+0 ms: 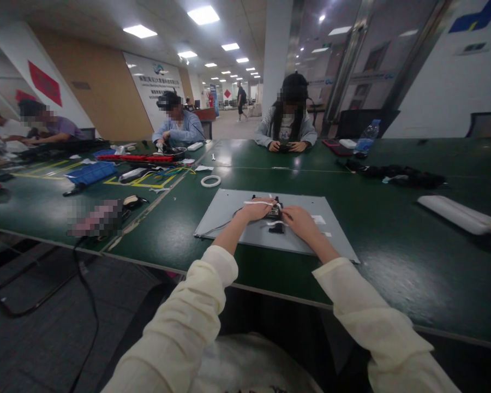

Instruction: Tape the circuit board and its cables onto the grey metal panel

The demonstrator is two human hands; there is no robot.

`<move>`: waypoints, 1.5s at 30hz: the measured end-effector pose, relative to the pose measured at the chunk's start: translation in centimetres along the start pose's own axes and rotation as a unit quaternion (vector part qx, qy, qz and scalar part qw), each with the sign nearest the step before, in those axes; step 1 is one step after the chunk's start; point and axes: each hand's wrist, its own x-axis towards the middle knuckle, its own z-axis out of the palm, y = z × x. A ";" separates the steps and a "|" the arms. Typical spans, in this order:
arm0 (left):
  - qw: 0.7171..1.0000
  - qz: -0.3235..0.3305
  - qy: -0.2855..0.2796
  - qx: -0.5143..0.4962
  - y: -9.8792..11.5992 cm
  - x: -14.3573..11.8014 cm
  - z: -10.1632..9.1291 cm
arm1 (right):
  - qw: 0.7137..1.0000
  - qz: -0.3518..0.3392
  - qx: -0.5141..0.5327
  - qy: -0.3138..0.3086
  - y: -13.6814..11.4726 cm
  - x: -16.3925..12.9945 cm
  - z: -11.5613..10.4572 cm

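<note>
A flat grey panel (237,236) lies on the green table, and a small black device with an open-looking, detailed top (274,210) rests near its middle. My left hand (258,209) reaches over the device's left side, fingers closed against it. From the right, my right hand (299,219) has its fingers pinched at the device's edge; what they hold is too small to make out. One white strip (253,203) crosses by my left fingers, and another white strip (275,223) lies below the device. A thin dark cable (219,227) runs from the left across the panel.
A white ring-shaped roll (210,181) lies behind the panel's left corner. To the left are a blue bin (90,173), coloured wires and tools. On the right lie a long white object (454,213) and a bottle (368,137). Other people (288,117) sit across the table.
</note>
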 end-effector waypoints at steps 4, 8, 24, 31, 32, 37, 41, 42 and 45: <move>1.000 -0.006 0.002 -0.001 0.1 0.0 0.1 | 1.000 -0.005 0.004 -0.007 0.1 0.1 0.0; 1.000 -0.010 0.006 -0.009 0.0 0.0 0.2 | 1.000 -0.005 0.012 -0.009 0.2 0.2 0.1; 0.999 -0.028 0.019 -0.043 -0.2 0.1 0.4 | 0.996 0.020 0.078 0.031 1.1 0.3 0.6; 0.998 -0.025 0.027 -0.050 -0.2 0.1 0.5 | 0.992 0.021 0.115 0.041 1.5 0.3 0.7; 0.998 -0.025 0.028 -0.051 -0.2 0.1 0.5 | 0.992 0.022 0.118 0.042 1.6 0.3 0.7; 0.997 -0.033 0.036 -0.059 -0.2 0.1 0.6 | 0.990 0.028 0.131 0.045 1.8 0.2 0.6; 0.996 -0.043 0.039 -0.067 -0.2 0.2 0.7 | 0.989 0.032 0.139 0.046 1.8 0.1 0.5; 0.996 -0.044 0.040 -0.069 -0.2 0.2 0.7 | 0.988 0.033 0.141 0.046 1.7 0.1 0.5; 0.995 -0.048 0.041 -0.076 -0.1 0.2 0.8 | 0.988 0.035 0.146 0.045 1.8 0.1 0.5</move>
